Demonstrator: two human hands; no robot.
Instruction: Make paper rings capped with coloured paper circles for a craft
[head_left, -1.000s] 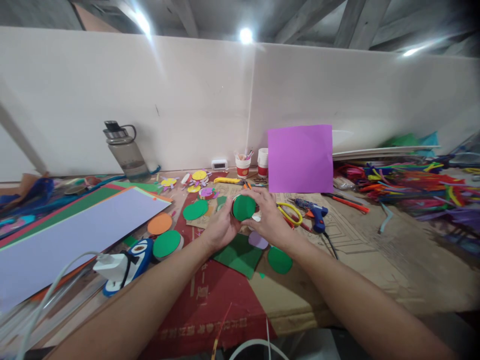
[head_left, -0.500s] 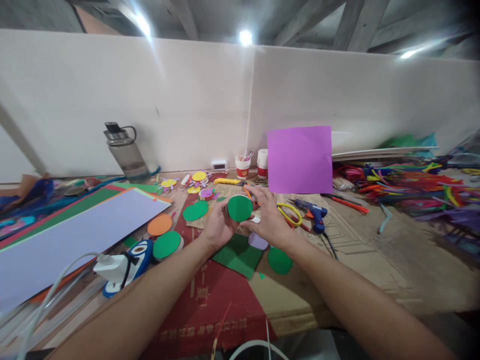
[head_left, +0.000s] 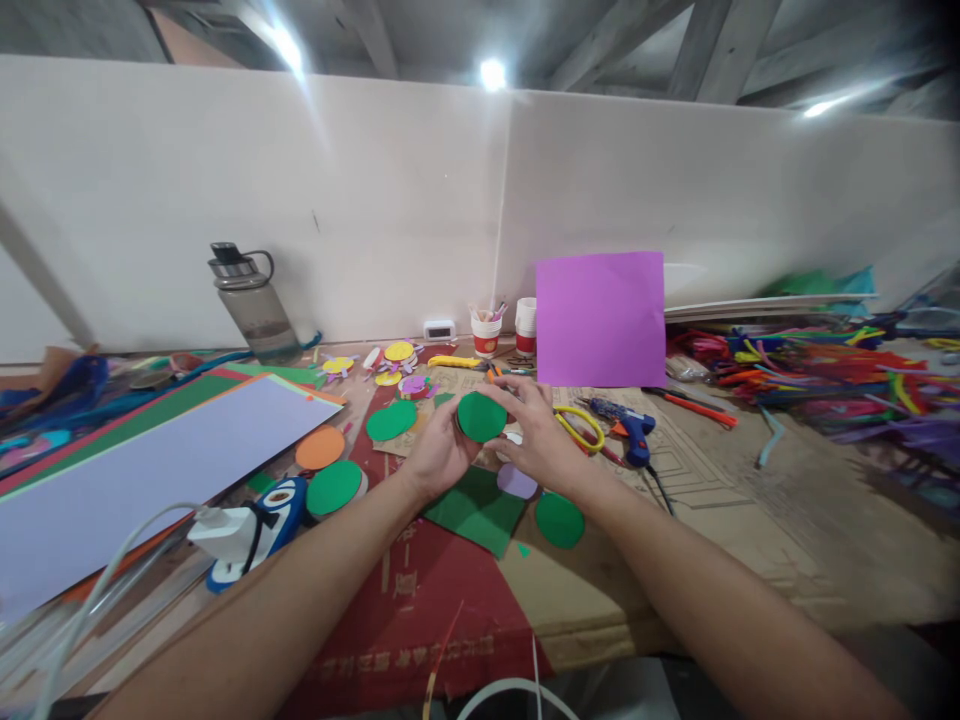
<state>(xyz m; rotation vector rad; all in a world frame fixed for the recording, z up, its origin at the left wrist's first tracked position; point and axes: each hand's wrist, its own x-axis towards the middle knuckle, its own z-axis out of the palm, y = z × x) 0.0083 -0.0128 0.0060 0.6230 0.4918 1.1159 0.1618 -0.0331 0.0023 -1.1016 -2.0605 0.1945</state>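
Note:
A green paper disc [head_left: 481, 417] is held up at the middle of the table, its flat face toward me. My left hand [head_left: 439, 450] grips it from the left and below. On the other side, the fingers of my right hand [head_left: 536, 425] curl around its right edge. Under my hands lie a dark green sheet [head_left: 480, 510] and a lilac disc [head_left: 517, 481]. Another green disc [head_left: 560, 520] rests below my right wrist. Left of my left hand are a green disc [head_left: 391, 420], an orange disc [head_left: 320, 448] and a thicker green-topped disc [head_left: 334, 487].
A blue glue gun [head_left: 636, 433] and yellow-handled scissors [head_left: 581, 430] lie to the right. Behind stand paper cups [head_left: 487, 335] and a purple sheet [head_left: 600, 320]. A water bottle [head_left: 255, 305] is back left; pipe cleaners [head_left: 825, 370] pile up right. A power strip [head_left: 281, 510] sits left.
The green disc has turned slightly between my hands, and my right fingers have shifted a little along its edge. Everything on the table stays where it was.

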